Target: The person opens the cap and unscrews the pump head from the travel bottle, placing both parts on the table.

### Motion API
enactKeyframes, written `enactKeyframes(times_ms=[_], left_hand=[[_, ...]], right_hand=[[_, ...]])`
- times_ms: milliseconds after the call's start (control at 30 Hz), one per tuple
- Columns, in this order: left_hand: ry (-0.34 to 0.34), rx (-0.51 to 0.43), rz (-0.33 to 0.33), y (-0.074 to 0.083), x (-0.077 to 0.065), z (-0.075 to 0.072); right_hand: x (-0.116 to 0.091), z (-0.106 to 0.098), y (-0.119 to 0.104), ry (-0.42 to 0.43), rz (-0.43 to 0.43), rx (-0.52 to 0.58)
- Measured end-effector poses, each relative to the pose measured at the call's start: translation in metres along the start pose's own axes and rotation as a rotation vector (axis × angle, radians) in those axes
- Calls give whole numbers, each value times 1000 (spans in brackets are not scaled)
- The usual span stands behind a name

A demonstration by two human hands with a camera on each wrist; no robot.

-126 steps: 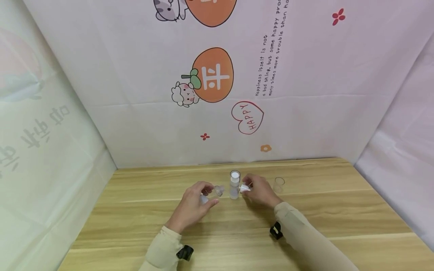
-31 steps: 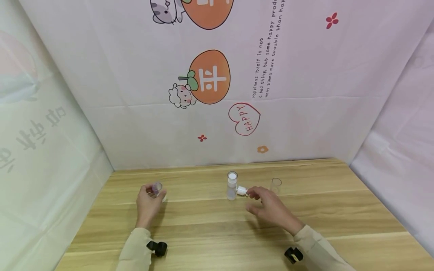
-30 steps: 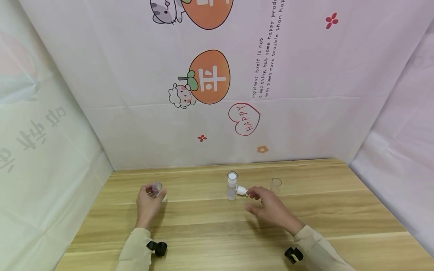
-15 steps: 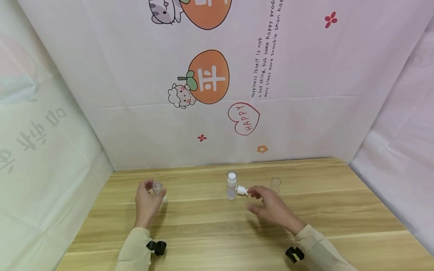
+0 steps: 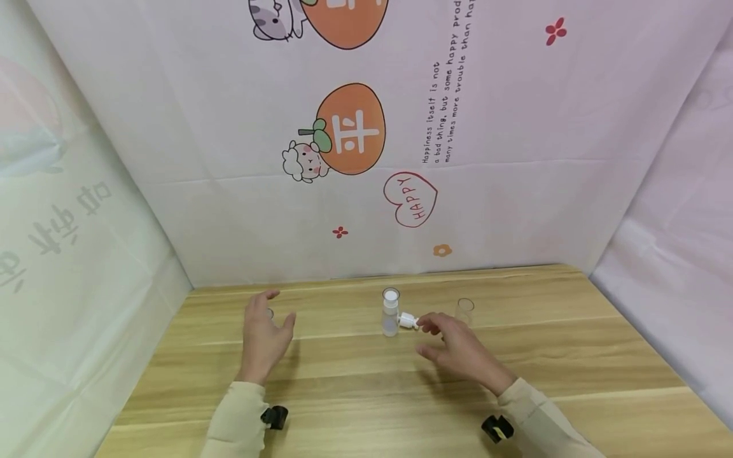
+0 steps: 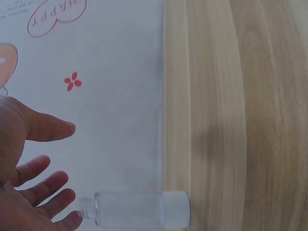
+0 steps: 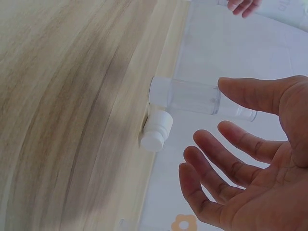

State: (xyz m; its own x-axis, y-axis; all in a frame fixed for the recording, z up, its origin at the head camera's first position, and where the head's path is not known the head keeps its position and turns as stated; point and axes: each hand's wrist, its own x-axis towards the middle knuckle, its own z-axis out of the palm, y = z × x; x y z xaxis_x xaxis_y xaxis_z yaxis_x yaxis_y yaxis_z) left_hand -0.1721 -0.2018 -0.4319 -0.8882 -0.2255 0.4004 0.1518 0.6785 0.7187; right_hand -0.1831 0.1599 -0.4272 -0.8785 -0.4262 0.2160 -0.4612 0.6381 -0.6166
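My left hand [image 5: 263,337] is raised with its fingers spread, holding nothing. Beside it stands a clear bottle [image 6: 129,210] with a white base and a narrow open neck, mostly hidden by the hand in the head view. Close to my right hand [image 5: 460,353], whose fingers are loosely bent around no object, a white pump head [image 5: 408,320] lies on its side. Just left of that part, a second clear bottle [image 5: 390,323] stands upright, with a white piece inside its transparent top. The right wrist view shows this bottle's white base [image 7: 160,91] near the pump head.
A transparent cap [image 5: 465,310] stands on the wooden table [image 5: 355,394] behind my right hand. Printed cloth [image 5: 275,229] hangs along the table's back edge and both sides. Each sleeve carries a black wrist mount [image 5: 497,429].
My left hand carried a clear bottle from the middle to the left, then let go and spread its fingers. My right hand released the pump head and drew back slightly.
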Motion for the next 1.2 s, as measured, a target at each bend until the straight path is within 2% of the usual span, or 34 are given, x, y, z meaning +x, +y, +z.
enactKeyframes(times_ms=[100,233,400,800,1200], left_hand=[[-4,56,76,8,-2,6],[21,86,164,20,-3,13],[16,57,219,34,-3,26],[-120,-62,196,60,-12,56],[-230,-186,161,64,-16,84]], right_hand=[[0,0,1,1,-1,3],[0,0,0,1,0,9],[0,-1,0,0,7,10],[0,-1,-1,-15,14,37],[-1,-3,-1,-22,8,67]])
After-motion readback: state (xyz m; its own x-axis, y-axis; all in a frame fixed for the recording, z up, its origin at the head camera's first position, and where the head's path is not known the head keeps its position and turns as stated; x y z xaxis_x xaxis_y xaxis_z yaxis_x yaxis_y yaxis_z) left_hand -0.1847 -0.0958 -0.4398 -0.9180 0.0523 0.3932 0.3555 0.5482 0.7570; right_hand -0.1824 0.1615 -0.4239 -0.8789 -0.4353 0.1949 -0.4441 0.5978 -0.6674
